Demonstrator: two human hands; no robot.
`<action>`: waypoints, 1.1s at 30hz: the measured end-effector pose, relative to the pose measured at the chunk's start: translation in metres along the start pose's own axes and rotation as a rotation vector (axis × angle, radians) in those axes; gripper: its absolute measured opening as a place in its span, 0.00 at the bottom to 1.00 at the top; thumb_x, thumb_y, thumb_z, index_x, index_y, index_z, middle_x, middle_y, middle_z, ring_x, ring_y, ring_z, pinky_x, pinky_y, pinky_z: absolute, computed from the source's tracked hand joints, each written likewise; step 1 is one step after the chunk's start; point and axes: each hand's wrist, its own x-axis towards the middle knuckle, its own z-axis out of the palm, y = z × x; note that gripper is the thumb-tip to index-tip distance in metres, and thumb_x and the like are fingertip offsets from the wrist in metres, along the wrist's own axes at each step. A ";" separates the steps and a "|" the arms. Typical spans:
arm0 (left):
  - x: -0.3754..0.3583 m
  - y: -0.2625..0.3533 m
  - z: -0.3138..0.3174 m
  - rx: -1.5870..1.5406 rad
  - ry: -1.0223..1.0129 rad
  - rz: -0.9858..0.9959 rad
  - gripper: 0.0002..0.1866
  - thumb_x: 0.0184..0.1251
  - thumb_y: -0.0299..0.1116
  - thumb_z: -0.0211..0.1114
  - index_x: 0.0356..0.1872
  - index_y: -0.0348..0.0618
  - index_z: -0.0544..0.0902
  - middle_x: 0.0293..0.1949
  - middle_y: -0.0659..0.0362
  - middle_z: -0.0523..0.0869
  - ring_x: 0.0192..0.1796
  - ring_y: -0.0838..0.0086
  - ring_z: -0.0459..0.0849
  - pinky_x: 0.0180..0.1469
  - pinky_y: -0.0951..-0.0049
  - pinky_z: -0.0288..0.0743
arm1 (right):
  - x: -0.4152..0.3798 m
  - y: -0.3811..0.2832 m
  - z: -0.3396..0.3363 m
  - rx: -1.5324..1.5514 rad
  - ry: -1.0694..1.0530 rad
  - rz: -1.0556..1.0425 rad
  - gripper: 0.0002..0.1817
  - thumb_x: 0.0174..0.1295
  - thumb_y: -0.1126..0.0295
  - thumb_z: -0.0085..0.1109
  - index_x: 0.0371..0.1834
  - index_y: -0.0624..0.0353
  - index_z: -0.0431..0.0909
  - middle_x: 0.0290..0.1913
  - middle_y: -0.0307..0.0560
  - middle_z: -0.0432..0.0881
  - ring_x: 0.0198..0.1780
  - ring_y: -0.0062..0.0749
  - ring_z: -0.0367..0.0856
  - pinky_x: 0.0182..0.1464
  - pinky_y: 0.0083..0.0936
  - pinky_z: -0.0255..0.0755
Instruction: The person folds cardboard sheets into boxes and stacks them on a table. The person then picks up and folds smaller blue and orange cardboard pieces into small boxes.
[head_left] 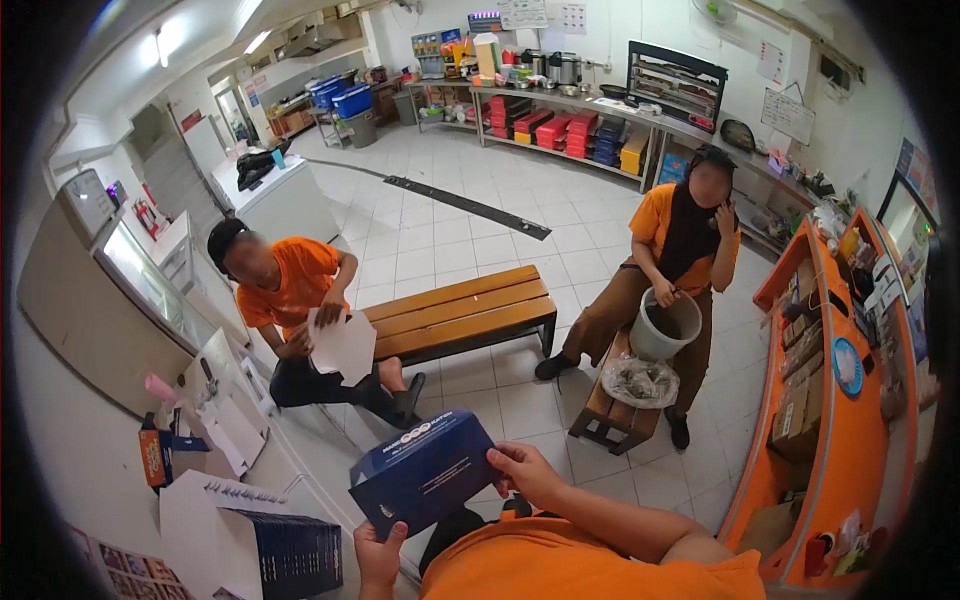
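Note:
A dark blue printed cardboard piece [425, 475], with white lettering and a folded upper flap, is held in front of my body. My left hand [380, 560] grips its lower left corner, thumb on the front face. My right hand [525, 475] pinches its right edge, thumb on top and fingers partly hidden behind. To the left of my left hand stands a row of stacked dark blue cards [295, 555], beside white flat cardboard [205, 535].
A person in orange on the left holds a white sheet [343, 347] by a wooden bench [460, 312]. Another person sits at right with a grey bucket [664, 325] above a plastic bag [640, 382]. Orange shelves [832, 400] line the right side.

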 end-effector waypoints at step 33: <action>0.007 0.041 0.074 0.151 0.048 -0.024 0.14 0.79 0.34 0.63 0.38 0.31 0.85 0.33 0.56 0.90 0.37 0.79 0.83 0.41 0.74 0.77 | 0.001 -0.022 0.102 -1.086 0.003 -0.900 0.21 0.55 0.66 0.78 0.50 0.53 0.80 0.56 0.56 0.76 0.64 0.60 0.74 0.66 0.52 0.65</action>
